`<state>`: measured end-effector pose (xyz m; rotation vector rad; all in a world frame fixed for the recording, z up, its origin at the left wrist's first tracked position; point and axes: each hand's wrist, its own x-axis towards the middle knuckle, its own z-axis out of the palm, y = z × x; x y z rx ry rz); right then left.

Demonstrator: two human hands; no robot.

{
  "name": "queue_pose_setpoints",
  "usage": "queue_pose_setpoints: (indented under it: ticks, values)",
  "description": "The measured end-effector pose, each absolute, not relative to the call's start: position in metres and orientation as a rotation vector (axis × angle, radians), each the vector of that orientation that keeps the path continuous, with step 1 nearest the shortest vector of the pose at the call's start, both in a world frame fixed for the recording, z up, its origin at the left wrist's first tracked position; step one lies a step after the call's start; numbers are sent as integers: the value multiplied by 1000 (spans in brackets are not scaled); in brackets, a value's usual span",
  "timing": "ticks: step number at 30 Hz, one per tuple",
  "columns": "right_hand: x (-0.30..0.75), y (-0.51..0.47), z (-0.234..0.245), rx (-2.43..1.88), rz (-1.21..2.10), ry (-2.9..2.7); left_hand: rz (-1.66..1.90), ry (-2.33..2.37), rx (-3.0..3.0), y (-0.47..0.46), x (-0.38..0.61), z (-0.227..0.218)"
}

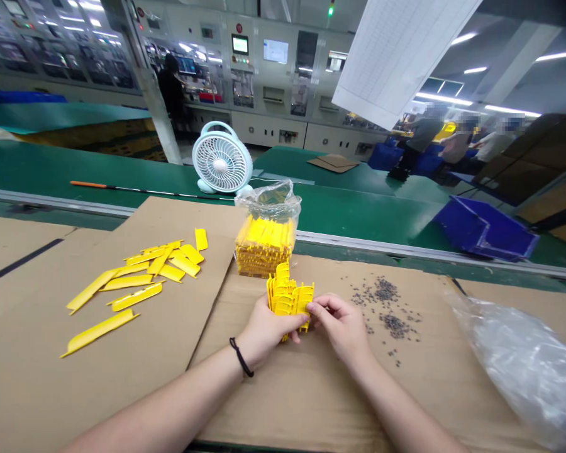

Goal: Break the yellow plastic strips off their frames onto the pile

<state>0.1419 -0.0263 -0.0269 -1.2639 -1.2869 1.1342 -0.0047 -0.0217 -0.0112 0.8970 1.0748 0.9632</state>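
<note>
My left hand (265, 327) is closed around a bunch of yellow plastic parts (283, 296), thin curved strips with small ribs and end pins. Thumb and fingers of my right hand (340, 324) pinch at the right edge of that bunch; whether a small piece sits between the fingertips is hidden. Just beyond my hands stands a clear plastic bag (268, 201) with neatly stacked yellow parts (265, 242) inside. Loose yellow strips (134, 281) lie scattered on the cardboard to the left. Small dark grey pieces (396, 326) are spread in two loose heaps right of my right hand.
Cardboard sheets (165, 390) cover the bench. A crumpled clear bag (523, 358) lies at the right. Behind the metal rail, a light blue fan (222, 160), an orange-handled rod (89, 184) and a blue bin (483, 228) rest on the green surface. Several people are in the background.
</note>
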Motion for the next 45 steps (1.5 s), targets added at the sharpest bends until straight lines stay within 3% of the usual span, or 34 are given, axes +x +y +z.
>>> queue_pose_setpoints:
  ticks: [4,9,14,18,23,30,36,39,42,45]
  values:
    - [144,-25,-31,-1310,1120,-1436,952,1105,941,-21,-6,-13]
    - [144,-28,-32,-1381,597,-1818,858,1177,1044,-20,-5,-14]
    - [168,-12,-29,-1472,409,-1774,807,1245,1155,-15,-12,-13]
    - [204,11,-35,-1738,72,-1763,958,1314,1302,-3,-24,-13]
    - [220,27,-49,-1872,-95,-1866,942,1245,1088,4,-30,-7]
    - [213,27,-45,-1823,53,-1798,795,909,731,-12,-23,-4]
    - [178,0,-24,-1290,1026,-1252,714,921,732,-18,-17,-11]
    - [155,-15,-24,-1080,1322,-1126,766,942,743,-19,-14,-12]
    - [140,-24,-29,-1036,1393,-1129,827,950,763,-19,-12,-15]
    - [139,-26,-29,-1123,1215,-1267,871,969,774,-19,-12,-16]
